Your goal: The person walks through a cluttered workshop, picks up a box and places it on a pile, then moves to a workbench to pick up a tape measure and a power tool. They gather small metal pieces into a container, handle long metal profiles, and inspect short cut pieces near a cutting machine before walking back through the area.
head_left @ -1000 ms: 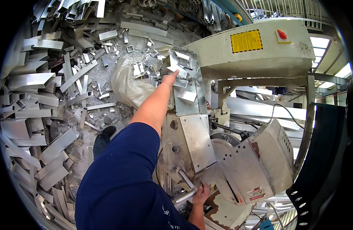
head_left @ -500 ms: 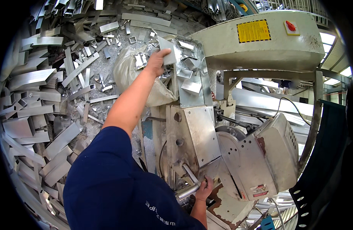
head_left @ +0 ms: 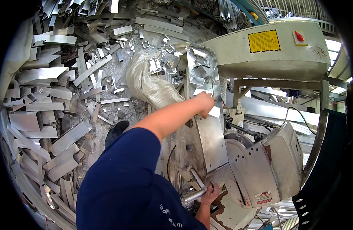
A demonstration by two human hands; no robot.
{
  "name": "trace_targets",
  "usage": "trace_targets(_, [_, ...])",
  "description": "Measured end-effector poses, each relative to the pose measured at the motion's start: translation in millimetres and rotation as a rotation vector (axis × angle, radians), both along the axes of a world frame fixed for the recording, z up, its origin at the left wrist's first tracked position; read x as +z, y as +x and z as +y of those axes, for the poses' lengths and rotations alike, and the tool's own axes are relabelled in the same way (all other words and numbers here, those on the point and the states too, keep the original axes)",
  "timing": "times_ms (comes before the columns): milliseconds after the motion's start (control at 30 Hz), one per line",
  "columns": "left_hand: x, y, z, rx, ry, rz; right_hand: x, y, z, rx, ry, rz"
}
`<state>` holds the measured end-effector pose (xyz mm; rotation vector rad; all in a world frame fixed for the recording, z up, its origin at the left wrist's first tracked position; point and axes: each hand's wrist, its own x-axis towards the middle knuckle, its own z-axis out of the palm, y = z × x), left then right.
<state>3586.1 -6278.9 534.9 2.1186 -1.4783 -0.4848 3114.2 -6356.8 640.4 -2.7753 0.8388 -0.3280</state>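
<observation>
At saw's metal chute: left hand closed on small cut aluminium piece, light, stiff, likely sharp-edged; grip flat faces. Right hand wrapped around steel handle below. Offcuts fill sack.

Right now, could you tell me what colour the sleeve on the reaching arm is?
Dark navy blue sleeve, best seen in the head view.
</observation>
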Motion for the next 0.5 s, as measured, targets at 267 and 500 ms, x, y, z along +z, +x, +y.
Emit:
trace_targets(267, [-44, -1, -81, -0.096, 0.309, -0.150, -2, -2, -2, -0.001, 0.019, -0.025])
trace_targets(500, [16, -37, 64, 0.285, -0.332, 0.467, -2, 0, -1, -0.022, 0.046, -0.031])
